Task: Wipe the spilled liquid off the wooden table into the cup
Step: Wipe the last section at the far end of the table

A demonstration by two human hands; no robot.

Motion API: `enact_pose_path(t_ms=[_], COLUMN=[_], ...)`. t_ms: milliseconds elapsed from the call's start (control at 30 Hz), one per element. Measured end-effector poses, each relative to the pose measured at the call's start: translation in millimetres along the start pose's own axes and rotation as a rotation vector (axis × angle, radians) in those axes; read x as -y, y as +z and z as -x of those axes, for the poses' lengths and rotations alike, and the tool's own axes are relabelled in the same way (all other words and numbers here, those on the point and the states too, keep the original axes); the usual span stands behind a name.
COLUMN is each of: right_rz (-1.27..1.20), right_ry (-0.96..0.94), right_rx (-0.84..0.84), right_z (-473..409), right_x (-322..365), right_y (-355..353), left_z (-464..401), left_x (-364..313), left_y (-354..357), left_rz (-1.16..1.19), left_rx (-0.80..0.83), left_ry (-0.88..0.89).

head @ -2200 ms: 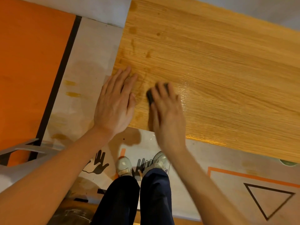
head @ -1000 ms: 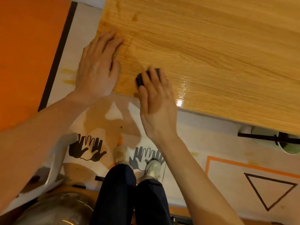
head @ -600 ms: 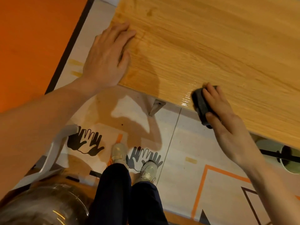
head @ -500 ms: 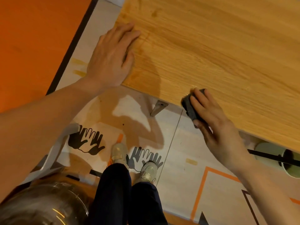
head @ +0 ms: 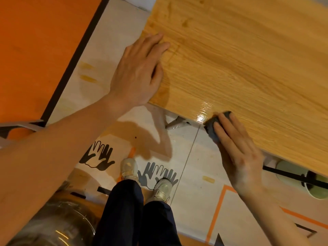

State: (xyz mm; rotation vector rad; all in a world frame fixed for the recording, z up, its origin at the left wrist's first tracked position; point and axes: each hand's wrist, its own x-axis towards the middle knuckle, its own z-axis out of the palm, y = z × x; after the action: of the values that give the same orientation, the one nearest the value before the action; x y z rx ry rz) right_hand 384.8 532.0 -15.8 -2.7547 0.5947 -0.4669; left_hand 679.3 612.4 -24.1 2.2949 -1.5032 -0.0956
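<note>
The wooden table (head: 248, 55) fills the upper right. My left hand (head: 137, 71) lies flat, fingers spread, on its near left corner. My right hand (head: 234, 148) presses a dark grey sponge (head: 212, 127) against the table's near edge, half over the edge. A wet glossy patch (head: 202, 110) shines on the wood just left of the sponge. Small dark drops (head: 185, 23) mark the wood farther back. A pale green cup (head: 317, 189) lies below the table edge at the far right, partly hidden by the tabletop and a black bar.
Below the table is a pale floor mat with black handprint marks (head: 97, 157), orange lines (head: 218, 210) and an orange area (head: 35, 41) at left. My legs and shoes (head: 129, 167) stand at the bottom centre. A clear glass bowl (head: 53, 226) sits at bottom left.
My right hand has carried the sponge from beside the left hand rightward along the near edge of the table. The left hand stays flat on the corner.
</note>
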Motion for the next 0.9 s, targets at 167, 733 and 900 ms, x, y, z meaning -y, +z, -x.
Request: enact_pose_path(t_ms=[167, 733, 900], right_rz=[-0.053, -0.066, -0.05], right_ry=[-0.029, -0.071, -0.123], right_rx=[-0.024, -0.058, 0.022], right_z=[-42.9, -98.8, -93.7], right_x=[47.1, 112.4, 103.0], right_y=[35.3, 82.3, 75.3], left_z=[-2.5, 80.0, 81.7], left_x=[0.0, 33.1, 32.5], left_y=[-1.6, -10.1, -7.3], left_rz=[0.007, 0.666, 0.886], left_rx=[0.036, -0.165, -0.157], left_ry=[-0.011, -0.422, -0.5])
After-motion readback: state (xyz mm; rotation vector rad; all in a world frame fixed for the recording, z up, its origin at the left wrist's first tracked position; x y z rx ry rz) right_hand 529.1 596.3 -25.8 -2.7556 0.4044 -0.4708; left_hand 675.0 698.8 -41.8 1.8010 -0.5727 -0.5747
